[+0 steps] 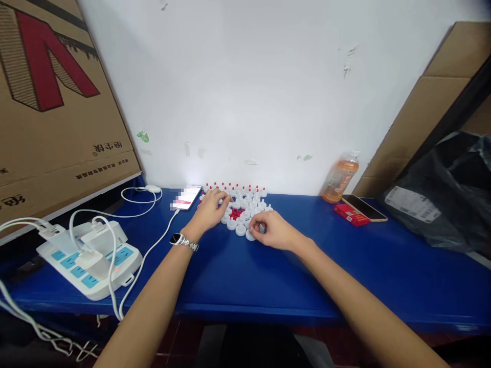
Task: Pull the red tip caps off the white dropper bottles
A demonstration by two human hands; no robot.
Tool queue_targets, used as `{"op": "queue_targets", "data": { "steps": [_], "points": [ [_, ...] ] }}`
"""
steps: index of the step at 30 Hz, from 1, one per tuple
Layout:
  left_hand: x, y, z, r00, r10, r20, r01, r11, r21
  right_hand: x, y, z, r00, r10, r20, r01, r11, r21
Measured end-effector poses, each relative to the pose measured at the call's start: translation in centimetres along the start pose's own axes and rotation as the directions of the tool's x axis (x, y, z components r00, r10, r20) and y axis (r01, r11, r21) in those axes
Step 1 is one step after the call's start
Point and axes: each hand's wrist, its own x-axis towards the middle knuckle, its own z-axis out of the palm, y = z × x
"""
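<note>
A cluster of white nozzle caps [241, 230] stands on the blue table, many of them packed side by side. Small red tips [237, 213] lie in a heap in the middle of the cluster. Along the back, a row of white caps carries red tips [249, 187] on top. My left hand [213, 205] reaches over the left side of the cluster, thumb and fingers bent together; what they hold, if anything, is too small to make out. At the front right edge my right hand [271, 228] pinches at a white cap [250, 235], its fingers partly covering it.
A lit phone [187, 197] on a charging cable lies left of the cluster. Further left is a power strip [92, 260] with plugs and loose cables. To the right are a drink bottle [340, 178], a red packet [351, 214], another phone [364, 208] and a dark plastic bag [441, 189].
</note>
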Motion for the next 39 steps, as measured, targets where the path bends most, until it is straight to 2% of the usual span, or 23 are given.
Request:
{"op": "queue_targets", "data": {
  "steps": [4, 9, 11, 14, 17, 20, 27, 33, 39],
  "points": [
    [0.0, 0.2, -0.5, 1.0, -0.014, -0.027, 0.013, 1.0, -0.007, 0.0, -0.1, 0.3, 0.999, -0.045, -0.02, 0.041, 0.985, -0.165],
    [0.2, 0.0, -0.5, 1.0, 0.006, -0.012, -0.006, 1.0, 0.0, 0.9, 1.0, -0.8, 0.991, -0.016, -0.135, -0.002, 0.991, -0.134],
    [0.4, 0.0, -0.3, 1.0, 0.029, 0.003, -0.029, 1.0, -0.003, 2.1, 2.7, -1.9, 0.975, 0.026, -0.222, -0.053, 0.992, -0.114],
    [0.7, 0.2, 0.2, 0.999, 0.048, 0.013, -0.048, 0.999, -0.021, 4.7, 6.3, -3.5, 0.935, 0.155, -0.32, -0.208, 0.968, -0.138],
    [0.8, 0.5, 0.8, 0.998, 0.06, 0.016, -0.059, 0.997, -0.039, 7.5, 9.6, -4.2, 0.917, 0.28, -0.285, -0.34, 0.921, -0.189],
    [0.8, 0.9, 1.2, 0.997, 0.079, 0.0, -0.079, 0.995, -0.06, 9.9, 11.3, -3.9, 0.895, 0.37, -0.248, -0.418, 0.891, -0.176],
    [1.4, 1.7, 1.2, 0.995, 0.099, -0.014, -0.099, 0.993, -0.061, 12.1, 12.0, -2.6, 0.878, 0.426, -0.216, -0.464, 0.868, -0.174],
    [1.1, 1.8, 0.8, 0.995, 0.042, -0.093, -0.05, 0.995, -0.086, 12.2, 12.6, -2.0, 0.871, 0.426, -0.242, -0.47, 0.867, -0.167],
    [0.9, 1.4, 1.5, 0.998, 0.007, -0.06, -0.015, 0.991, -0.13, 11.5, 12.0, -1.9, 0.876, 0.411, -0.252, -0.45, 0.884, -0.126]
  ]
}}
